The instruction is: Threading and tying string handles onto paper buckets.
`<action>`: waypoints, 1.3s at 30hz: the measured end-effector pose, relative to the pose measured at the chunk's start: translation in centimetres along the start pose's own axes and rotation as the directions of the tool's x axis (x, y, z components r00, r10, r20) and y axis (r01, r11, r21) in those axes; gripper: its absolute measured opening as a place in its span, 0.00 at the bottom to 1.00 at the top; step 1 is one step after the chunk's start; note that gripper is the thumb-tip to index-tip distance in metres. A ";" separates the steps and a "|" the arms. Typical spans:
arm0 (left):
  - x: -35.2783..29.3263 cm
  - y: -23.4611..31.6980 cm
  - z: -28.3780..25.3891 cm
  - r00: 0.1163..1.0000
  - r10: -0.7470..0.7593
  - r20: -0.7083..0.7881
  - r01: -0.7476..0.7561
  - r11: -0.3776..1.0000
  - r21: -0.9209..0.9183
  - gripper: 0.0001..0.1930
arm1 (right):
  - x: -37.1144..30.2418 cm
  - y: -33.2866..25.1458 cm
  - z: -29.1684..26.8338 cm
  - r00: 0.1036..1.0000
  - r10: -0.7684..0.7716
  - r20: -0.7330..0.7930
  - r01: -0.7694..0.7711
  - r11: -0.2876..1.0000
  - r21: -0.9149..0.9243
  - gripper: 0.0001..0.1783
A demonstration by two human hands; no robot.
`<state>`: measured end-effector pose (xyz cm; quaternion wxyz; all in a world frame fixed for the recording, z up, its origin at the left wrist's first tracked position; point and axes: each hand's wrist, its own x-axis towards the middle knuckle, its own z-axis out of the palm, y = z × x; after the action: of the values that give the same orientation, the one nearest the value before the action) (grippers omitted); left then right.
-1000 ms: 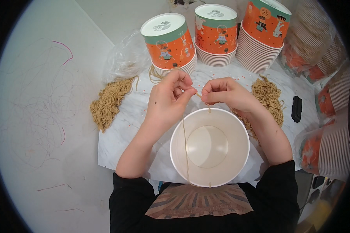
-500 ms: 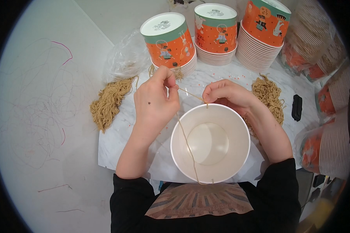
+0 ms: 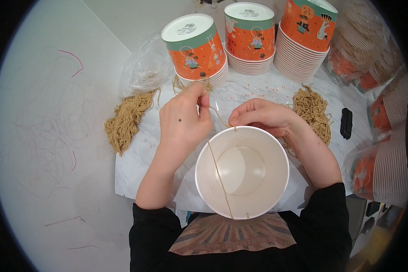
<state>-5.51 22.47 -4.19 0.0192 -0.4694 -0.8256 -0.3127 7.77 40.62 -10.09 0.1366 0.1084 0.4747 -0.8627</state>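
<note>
A white paper bucket (image 3: 274, 181) stands mouth up at the table's near edge, close against my body. A tan cord (image 3: 220, 174) runs across its mouth from the near rim up to my left hand (image 3: 185, 113), which pinches it just beyond the rim on the left. From those fingers the cord goes on, slightly slack, to the far rim. There my right hand (image 3: 260, 115) has thumb and fingers closed at the rim, where the cord meets it. Short bits of cord show on the inner wall at the near and far rims.
Stacks of upturned orange-and-green buckets (image 3: 197, 52) line the back. Bundles of tan cord lie at left (image 3: 129, 120) and right (image 3: 313, 113), with a clear plastic bag (image 3: 147, 68) behind the left one. At right are a black object (image 3: 346, 123) and bagged bucket stacks (image 3: 385, 170).
The bucket has shifted slightly toward me and to the left. My right hand has moved a little left and nearer along with it. The cord between my hands has slackened into a curve.
</note>
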 end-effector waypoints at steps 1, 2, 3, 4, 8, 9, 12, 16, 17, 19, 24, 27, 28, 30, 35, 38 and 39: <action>0.0 0.1 -0.1 1.000 0.002 0.004 -0.002 1.000 0.005 0.05 | 0.0 0.0 0.3 1.000 0.006 -0.004 -0.006 1.000 0.012 0.09; 0.0 0.1 0.0 1.000 0.004 0.006 -0.004 1.000 0.004 0.05 | 0.0 0.0 0.4 1.000 0.012 -0.012 -0.012 1.000 0.024 0.09; 0.1 0.1 0.0 1.000 0.001 0.011 -0.001 1.000 0.002 0.05 | 0.0 0.0 0.5 1.000 0.012 -0.015 -0.012 1.000 0.025 0.09; 0.1 0.0 0.1 1.000 -0.002 0.017 0.002 1.000 -0.001 0.05 | -0.1 0.1 0.6 0.999 0.019 -0.028 -0.018 0.999 0.029 0.09; 0.1 -0.2 0.1 1.000 0.004 0.003 -0.004 1.000 -0.012 0.05 | 0.2 0.5 0.5 1.000 0.023 0.013 -0.024 0.999 0.041 0.10; 0.1 -0.4 0.1 1.000 0.000 0.012 0.000 1.000 -0.025 0.05 | 0.3 0.6 0.5 1.000 0.023 0.012 -0.023 0.999 0.042 0.10; 0.1 -0.4 -0.3 0.998 -0.035 0.053 0.037 0.999 -0.029 0.05 | 0.3 0.5 0.2 0.999 0.016 0.038 -0.018 0.999 0.047 0.10; 0.2 -0.4 -0.8 0.994 -0.057 0.094 0.054 0.998 0.031 0.05 | 0.1 0.3 0.1 0.998 0.044 0.047 -0.046 0.998 0.034 0.09; 0.2 -0.4 -0.9 0.994 -0.056 0.094 0.054 0.998 0.030 0.05 | 0.0 0.1 0.2 0.997 0.052 0.053 -0.053 0.998 0.020 0.09; 0.3 -0.4 -1.0 0.994 -0.060 0.090 0.055 0.997 0.056 0.05 | 0.1 0.2 -0.2 0.997 0.049 0.059 -0.050 0.999 0.016 0.09; 0.3 -1.1 -1.2 0.995 0.007 0.095 -0.015 0.997 0.078 0.05 | 0.1 -0.1 -0.3 0.996 0.039 0.074 -0.040 0.999 0.017 0.09; 0.1 -1.5 -1.7 0.988 0.037 0.152 -0.046 0.997 0.060 0.06 | 0.1 -0.2 -0.2 0.998 0.034 0.060 -0.034 0.999 0.002 0.09; 0.1 -1.4 -2.1 0.977 0.034 0.210 -0.041 0.999 0.030 0.07 | 0.1 -0.2 -0.1 1.000 0.013 0.017 -0.013 1.000 -0.024 0.09; -0.7 -0.7 -2.9 0.973 0.201 0.109 -0.205 0.978 0.029 0.09 | -0.2 -0.4 0.1 1.000 -0.008 -0.029 0.007 0.999 -0.050 0.09; -3.1 2.8 -6.9 0.559 0.630 0.539 -0.454 0.776 -0.438 0.32 | 0.2 -0.5 -0.8 0.936 -0.271 -0.226 0.141 0.874 -0.465 0.16; -5.5 2.6 -6.0 0.249 0.716 0.652 -0.509 0.670 -0.541 0.35 | -0.5 -1.4 -0.4 0.902 -0.315 -0.295 0.157 0.876 -0.456 0.19; -5.9 2.7 -5.5 0.251 0.718 0.650 -0.510 0.668 -0.541 0.35 | -0.7 -1.6 -0.4 0.902 -0.315 -0.295 0.156 0.874 -0.460 0.19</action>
<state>-1.56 15.99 -0.32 -0.3023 -0.8403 -0.4370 -0.1077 7.93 41.90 -8.81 -0.0403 0.1726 0.6777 -0.7137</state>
